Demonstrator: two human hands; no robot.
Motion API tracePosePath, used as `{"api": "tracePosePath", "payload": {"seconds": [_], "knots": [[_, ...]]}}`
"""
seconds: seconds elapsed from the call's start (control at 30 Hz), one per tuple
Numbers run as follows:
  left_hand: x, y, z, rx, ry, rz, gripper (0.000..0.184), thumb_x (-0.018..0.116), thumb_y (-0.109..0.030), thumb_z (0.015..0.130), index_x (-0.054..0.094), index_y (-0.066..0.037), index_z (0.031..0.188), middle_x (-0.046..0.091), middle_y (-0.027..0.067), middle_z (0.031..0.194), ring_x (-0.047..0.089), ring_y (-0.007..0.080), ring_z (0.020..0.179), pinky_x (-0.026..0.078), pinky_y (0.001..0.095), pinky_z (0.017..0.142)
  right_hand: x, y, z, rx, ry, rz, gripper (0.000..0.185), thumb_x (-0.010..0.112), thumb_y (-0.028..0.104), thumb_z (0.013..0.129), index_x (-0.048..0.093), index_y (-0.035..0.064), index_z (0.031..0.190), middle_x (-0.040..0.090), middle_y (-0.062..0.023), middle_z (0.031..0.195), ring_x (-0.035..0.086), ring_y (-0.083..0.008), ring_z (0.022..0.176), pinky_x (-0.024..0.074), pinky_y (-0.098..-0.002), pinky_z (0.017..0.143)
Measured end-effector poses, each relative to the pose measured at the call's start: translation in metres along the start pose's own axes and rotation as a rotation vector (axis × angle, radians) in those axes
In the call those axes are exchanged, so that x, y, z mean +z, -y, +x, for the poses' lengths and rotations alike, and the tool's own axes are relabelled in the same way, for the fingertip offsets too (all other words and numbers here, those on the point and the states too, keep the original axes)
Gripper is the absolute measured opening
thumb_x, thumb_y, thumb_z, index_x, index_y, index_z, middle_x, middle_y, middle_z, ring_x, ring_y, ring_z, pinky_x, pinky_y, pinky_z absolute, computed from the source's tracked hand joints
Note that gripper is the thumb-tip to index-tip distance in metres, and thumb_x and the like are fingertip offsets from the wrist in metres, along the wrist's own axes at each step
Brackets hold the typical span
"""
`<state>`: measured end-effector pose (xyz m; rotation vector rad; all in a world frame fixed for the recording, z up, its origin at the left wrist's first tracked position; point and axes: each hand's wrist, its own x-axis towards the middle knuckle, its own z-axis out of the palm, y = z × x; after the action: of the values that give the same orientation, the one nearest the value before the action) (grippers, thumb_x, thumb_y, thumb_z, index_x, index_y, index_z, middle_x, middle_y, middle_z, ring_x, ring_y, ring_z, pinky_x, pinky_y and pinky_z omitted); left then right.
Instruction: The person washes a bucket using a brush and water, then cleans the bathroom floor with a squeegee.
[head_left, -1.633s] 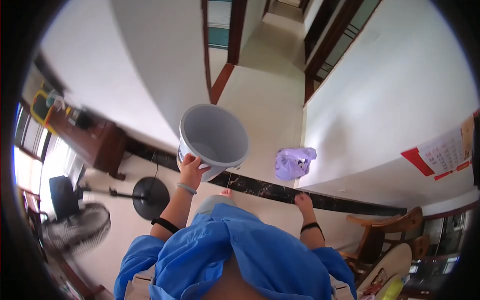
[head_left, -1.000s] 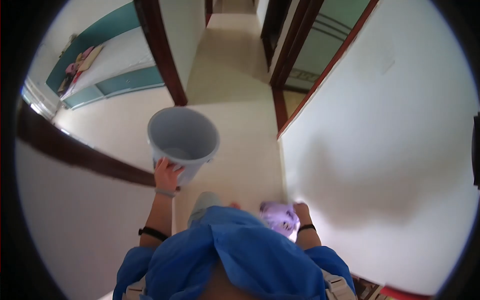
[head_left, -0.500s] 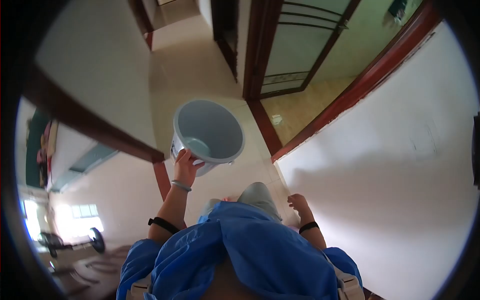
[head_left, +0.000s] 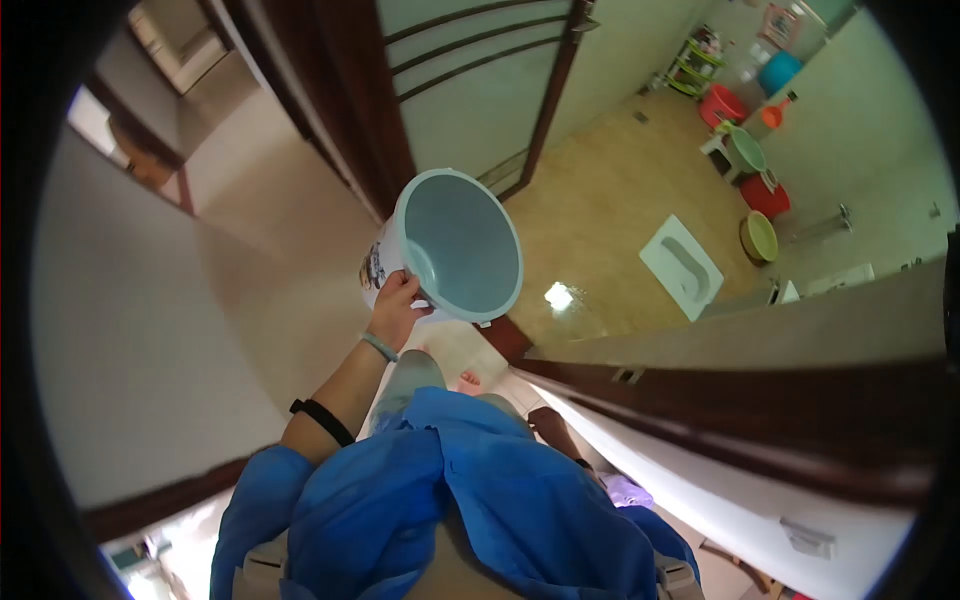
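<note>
A grey-blue plastic bucket (head_left: 465, 245) hangs tilted in front of me, its open mouth facing up toward my view. Its inside shows nothing but a light bottom, and a dark print marks the outer left wall. My left hand (head_left: 396, 306) is closed on the near rim, thumb at the inner edge. Down by my right thigh, my right hand (head_left: 547, 424) hangs in shadow near the white wall, apart from the bucket. Its fingers are too dark to make out.
A glass-panelled door (head_left: 490, 90) stands ajar ahead. Past the dark doorway lies a tiled bathroom with a squat toilet (head_left: 684, 264), a red basin (head_left: 722, 106), a green basin (head_left: 745, 150) and a tiered rack (head_left: 695, 68). A dark door frame (head_left: 720, 420) runs along my right.
My view has turned right toward the bathroom, bringing the squat toilet and basins into sight. The bucket, still in my left hand, now hangs before the doorway. My right hand has moved closer to my leg.
</note>
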<state>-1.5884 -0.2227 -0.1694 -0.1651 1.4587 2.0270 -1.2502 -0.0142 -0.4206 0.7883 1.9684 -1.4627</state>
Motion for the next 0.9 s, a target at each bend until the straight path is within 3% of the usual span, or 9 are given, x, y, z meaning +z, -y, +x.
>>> {"api": "tracePosePath", "payload": {"seconds": [0.1, 0.17, 0.23, 0.3, 0.33, 0.4, 0.53, 0.73, 0.9], "knots": [[-0.007, -0.019, 0.047, -0.062, 0.111, 0.021, 0.021, 0.047, -0.024, 0.095, 0.046, -0.006, 0.105, 0.055, 0.0074, 0.095, 0.052, 0.0205, 0.091, 0.045, 0.0431, 0.079, 0.048, 0.010, -0.017, -0.394, -0.132, -0.559, 0.018, 0.055, 0.018, 0.076, 0.069, 0.0086, 0.083, 0.066, -0.0170, 0.092, 0.063, -0.0334, 0.084, 0.0503, -0.0398, 0.071], [0.030, -0.068, 0.073, -0.103, 0.192, 0.069, 0.021, 0.047, -0.024, 0.095, 0.046, -0.006, 0.105, 0.055, 0.0071, 0.096, 0.052, 0.0202, 0.092, 0.045, 0.0434, 0.079, 0.063, 0.058, -0.058, -0.064, -0.307, -0.121, 0.016, 0.055, 0.017, 0.077, 0.067, 0.0067, 0.079, 0.066, -0.0167, 0.085, 0.063, -0.0341, 0.082, 0.0498, -0.0399, 0.069], [-0.053, 0.084, 0.032, -0.152, 0.268, -0.016, 0.018, 0.048, -0.023, 0.094, 0.048, -0.008, 0.104, 0.054, 0.0064, 0.097, 0.051, 0.0197, 0.092, 0.045, 0.0446, 0.079, 0.200, -0.084, -0.081, 0.250, -0.519, 0.122, 0.016, 0.054, 0.016, 0.079, 0.064, 0.0046, 0.073, 0.064, -0.0164, 0.076, 0.063, -0.0348, 0.077, 0.0490, -0.0405, 0.066], [-0.014, 0.092, 0.049, -0.193, 0.351, 0.025, 0.017, 0.048, -0.022, 0.094, 0.048, -0.008, 0.103, 0.054, 0.0060, 0.096, 0.051, 0.0195, 0.091, 0.045, 0.0456, 0.078, 0.222, -0.146, -0.082, 0.039, -0.514, -0.101, 0.020, 0.054, 0.018, 0.079, 0.064, 0.0040, 0.070, 0.064, -0.0175, 0.073, 0.062, -0.0362, 0.072, 0.0489, -0.0418, 0.065], [0.007, 0.089, 0.069, -0.201, 0.385, 0.040, 0.015, 0.048, -0.022, 0.094, 0.048, -0.009, 0.102, 0.054, 0.0056, 0.096, 0.051, 0.0193, 0.091, 0.045, 0.0466, 0.078, 0.210, -0.134, -0.082, -0.106, -0.385, -0.697, 0.022, 0.054, 0.020, 0.078, 0.062, 0.0007, 0.069, 0.064, -0.0184, 0.073, 0.062, -0.0375, 0.073, 0.0485, -0.0427, 0.066], [0.037, 0.097, 0.084, -0.239, 0.458, 0.080, 0.014, 0.049, -0.022, 0.094, 0.048, -0.010, 0.100, 0.053, 0.0051, 0.096, 0.051, 0.0189, 0.090, 0.045, 0.0484, 0.077, 0.277, -0.223, -0.037, 0.179, -0.576, -0.411, 0.029, 0.054, 0.025, 0.082, 0.065, -0.0011, 0.076, 0.065, -0.0215, 0.078, 0.061, -0.0402, 0.079, 0.0489, -0.0433, 0.069], [0.080, 0.023, 0.126, -0.328, 0.537, 0.241, 0.013, 0.051, -0.022, 0.093, 0.048, -0.011, 0.099, 0.054, 0.0047, 0.092, 0.050, 0.0191, 0.090, 0.046, 0.0484, 0.075, 0.233, 0.046, -0.085, 0.417, -0.519, 0.449, 0.042, 0.048, 0.037, 0.089, 0.067, -0.0005, 0.096, 0.064, -0.0262, 0.097, 0.062, -0.0409, 0.083, 0.0486, -0.0439, 0.074], [0.229, 0.079, 0.228, -0.305, 0.562, 0.373, 0.017, 0.053, -0.023, 0.092, 0.047, -0.010, 0.101, 0.056, 0.0050, 0.097, 0.051, 0.0185, 0.090, 0.045, 0.0437, 0.069, 0.052, 0.048, 0.044, 0.318, -0.680, 0.670, 0.040, 0.050, 0.035, 0.089, 0.066, -0.0006, 0.100, 0.064, -0.0253, 0.100, 0.063, -0.0376, 0.086, 0.0482, -0.0433, 0.075], [0.342, 0.062, 0.325, -0.331, 0.512, 0.376, 0.035, 0.050, -0.039, 0.093, 0.049, -0.009, 0.111, 0.056, 0.0071, 0.107, 0.053, 0.0223, 0.095, 0.043, 0.0562, 0.080, -0.024, 0.028, 0.078, 0.415, -0.734, 0.823, 0.039, 0.050, 0.033, 0.089, 0.065, -0.0007, 0.102, 0.064, -0.0245, 0.101, 0.063, -0.0348, 0.088, 0.0480, -0.0427, 0.076]]}}
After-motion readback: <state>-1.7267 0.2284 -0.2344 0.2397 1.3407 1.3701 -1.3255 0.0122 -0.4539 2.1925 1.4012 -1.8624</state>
